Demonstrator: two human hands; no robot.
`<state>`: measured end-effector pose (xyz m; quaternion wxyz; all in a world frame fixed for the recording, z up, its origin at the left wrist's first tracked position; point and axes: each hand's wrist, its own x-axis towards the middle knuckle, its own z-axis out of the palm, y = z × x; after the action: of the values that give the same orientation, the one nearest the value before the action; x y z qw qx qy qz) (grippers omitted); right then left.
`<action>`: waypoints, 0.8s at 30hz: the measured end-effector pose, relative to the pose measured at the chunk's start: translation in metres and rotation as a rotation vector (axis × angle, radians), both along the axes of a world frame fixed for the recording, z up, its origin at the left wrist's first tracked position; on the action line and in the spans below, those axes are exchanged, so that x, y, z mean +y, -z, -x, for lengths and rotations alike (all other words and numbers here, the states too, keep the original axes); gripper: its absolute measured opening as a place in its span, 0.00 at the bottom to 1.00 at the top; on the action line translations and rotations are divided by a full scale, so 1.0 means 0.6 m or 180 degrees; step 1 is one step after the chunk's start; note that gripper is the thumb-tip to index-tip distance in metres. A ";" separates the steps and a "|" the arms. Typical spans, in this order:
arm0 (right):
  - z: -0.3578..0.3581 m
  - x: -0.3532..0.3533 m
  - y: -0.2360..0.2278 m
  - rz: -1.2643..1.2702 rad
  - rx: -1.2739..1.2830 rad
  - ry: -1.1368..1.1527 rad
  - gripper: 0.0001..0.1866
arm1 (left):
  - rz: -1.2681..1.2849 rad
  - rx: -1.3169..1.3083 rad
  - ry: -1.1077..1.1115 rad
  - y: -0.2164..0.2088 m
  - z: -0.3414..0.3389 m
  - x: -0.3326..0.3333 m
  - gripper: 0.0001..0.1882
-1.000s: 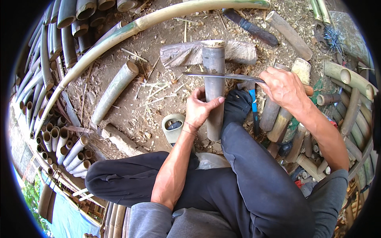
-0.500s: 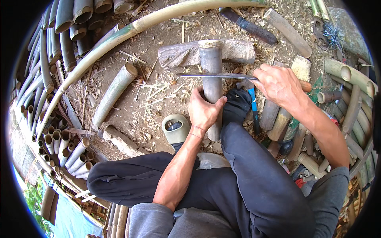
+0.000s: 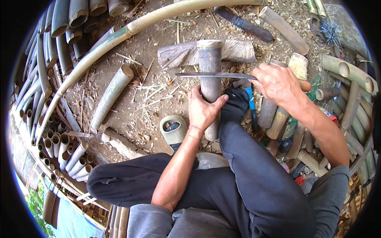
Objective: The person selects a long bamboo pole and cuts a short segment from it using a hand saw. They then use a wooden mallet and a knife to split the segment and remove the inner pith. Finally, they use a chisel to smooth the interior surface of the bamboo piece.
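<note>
A short grey-brown bamboo section (image 3: 209,88) lies pointing away from me, its far end propped on a rough wooden log (image 3: 174,54). My left hand (image 3: 204,108) is wrapped round its nearer half, thumb on the right side. Across the bamboo, beyond that hand, lies the long narrow blade of a knife (image 3: 227,75). My right hand (image 3: 276,84) is closed on the knife's handle, whose wooden end shows past the palm at the right. Whether the edge has bitten into the bamboo I cannot tell.
A long curved bamboo pole (image 3: 158,16) arches across the far side. A dark-handled blade (image 3: 248,27) lies beyond the log. Cut bamboo is stacked at left (image 3: 59,142) and right (image 3: 359,115). A blue-handled tool (image 3: 252,109) rests by my shoe. Wood chips litter the dirt.
The view has shifted slightly. My hands, the knife and the bamboo section hold nearly the same positions relative to each other.
</note>
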<state>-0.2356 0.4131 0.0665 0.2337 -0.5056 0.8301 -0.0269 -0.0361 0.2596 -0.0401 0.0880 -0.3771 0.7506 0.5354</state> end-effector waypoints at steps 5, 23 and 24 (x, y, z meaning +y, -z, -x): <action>-0.012 0.010 0.009 0.0165 0.0049 0.0055 0.09 | 0.0191 -0.0592 0.0120 -0.043 0.020 -0.008 0.37; -0.013 0.018 0.009 0.0193 0.0132 0.0077 0.10 | 0.0644 0.0154 0.0025 -0.012 -0.001 -0.009 0.43; -0.015 0.016 0.008 0.0149 0.0127 0.0100 0.10 | 0.0917 -0.0133 0.0055 -0.024 0.007 0.005 0.44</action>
<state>-0.2265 0.4229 0.0614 0.2048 -0.4983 0.8415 -0.0400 -0.0404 0.2623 -0.0256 0.0532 -0.3904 0.8209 0.4133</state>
